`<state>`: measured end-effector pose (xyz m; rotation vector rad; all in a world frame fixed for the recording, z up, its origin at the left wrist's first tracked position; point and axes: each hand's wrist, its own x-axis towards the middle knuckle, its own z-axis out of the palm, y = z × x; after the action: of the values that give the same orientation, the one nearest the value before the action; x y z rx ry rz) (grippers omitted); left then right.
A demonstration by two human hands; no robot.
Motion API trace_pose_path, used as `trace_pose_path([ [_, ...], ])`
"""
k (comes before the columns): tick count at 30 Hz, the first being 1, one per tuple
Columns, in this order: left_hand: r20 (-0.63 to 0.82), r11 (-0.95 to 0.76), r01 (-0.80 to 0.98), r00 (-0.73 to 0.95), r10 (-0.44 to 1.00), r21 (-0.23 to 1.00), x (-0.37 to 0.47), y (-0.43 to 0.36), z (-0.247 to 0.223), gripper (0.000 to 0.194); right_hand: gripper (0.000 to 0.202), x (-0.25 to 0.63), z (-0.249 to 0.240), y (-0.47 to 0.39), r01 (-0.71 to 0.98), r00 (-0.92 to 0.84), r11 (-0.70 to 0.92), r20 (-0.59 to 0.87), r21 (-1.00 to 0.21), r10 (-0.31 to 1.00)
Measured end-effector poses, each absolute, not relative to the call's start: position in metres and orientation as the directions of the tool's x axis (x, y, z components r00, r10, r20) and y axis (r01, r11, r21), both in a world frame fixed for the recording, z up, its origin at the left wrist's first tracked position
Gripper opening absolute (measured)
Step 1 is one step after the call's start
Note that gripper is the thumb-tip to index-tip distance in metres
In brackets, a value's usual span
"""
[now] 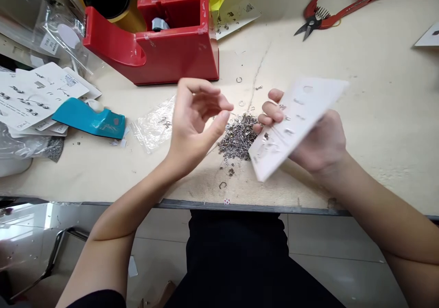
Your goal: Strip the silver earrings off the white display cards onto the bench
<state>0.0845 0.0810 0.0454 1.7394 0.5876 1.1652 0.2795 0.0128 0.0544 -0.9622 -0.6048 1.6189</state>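
Clamping a white card (293,120) in the right hand's grip (320,143) near the surface's (373,116) front edge. Can't really tell if pinching anything with the left hand's grip (194,120), beside a metal bits pile (238,141). Further back, chunky red tape dispenser (176,54).

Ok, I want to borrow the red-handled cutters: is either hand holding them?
No, the cutters lie on the table, apart from the left hand and the right hand, which holds a card.

Wht card (293,124), slvr-gray pcs (239,138)
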Motion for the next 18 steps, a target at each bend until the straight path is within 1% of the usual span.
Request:
trace_pose_path([
  [2, 0.293, -0.296, -0.087, 0.552, 0.780, 0.951, 0.086, 0.077, 0.043, 0.030, 0.029, 0.284, 0.047, 0.015, -0.450, -0.048, -0.177, -0.174, -0.876, 0.984],
  [5, 0.035, -0.027, -0.023, 0.711, 0.703, 0.999, 0.091, 0.063, 0.042, 0.032, 0.050, 0.287, 0.043, 0.017, -0.243, -0.018, -0.063, -0.060, -0.968, 0.998],
  [6, -0.026, 0.051, -0.011, 0.745, 0.666, 0.999, 0.093, 0.058, 0.043, 0.032, 0.055, 0.287, 0.043, 0.017, -0.197, -0.011, -0.045, -0.043, -0.979, 0.999],
  [8, -0.076, 0.150, -0.023, 0.780, 0.621, 0.988, 0.095, 0.051, 0.045, 0.031, 0.058, 0.287, 0.047, 0.017, -0.176, -0.016, -0.040, -0.038, -0.984, 0.999],
  [9, -0.071, 0.160, -0.038, 0.777, 0.625, 0.986, 0.096, 0.049, 0.046, 0.031, 0.055, 0.287, 0.049, 0.016, -0.193, -0.034, -0.056, -0.051, -0.980, 0.998],
  [11, 0.002, 0.090, -0.085, 0.740, 0.673, 0.992, 0.095, 0.050, 0.049, 0.031, 0.049, 0.287, 0.053, 0.015, -0.248, -0.083, -0.107, -0.089, -0.963, 0.993],
  [13, 0.144, -0.073, -0.135, 0.656, 0.741, 0.988, 0.092, 0.057, 0.050, 0.030, 0.045, 0.287, 0.056, 0.014, -0.290, -0.097, -0.150, -0.127, -0.945, 0.987],
  [16, 0.379, -0.343, -0.162, 0.453, 0.807, 0.925, 0.088, 0.070, 0.050, 0.027, 0.038, 0.284, 0.059, 0.012, -0.318, -0.095, -0.184, -0.162, -0.930, 0.982],
  [17, 0.440, -0.415, -0.152, 0.391, 0.808, 0.897, 0.088, 0.074, 0.050, 0.025, 0.039, 0.283, 0.060, 0.011, -0.326, -0.144, -0.199, -0.160, -0.924, 0.977],
  [18, 0.489, -0.471, -0.140, 0.351, 0.799, 0.871, 0.087, 0.076, 0.049, 0.024, 0.044, 0.280, 0.061, 0.010, -0.332, -0.217, -0.214, -0.147, -0.919, 0.965],
])
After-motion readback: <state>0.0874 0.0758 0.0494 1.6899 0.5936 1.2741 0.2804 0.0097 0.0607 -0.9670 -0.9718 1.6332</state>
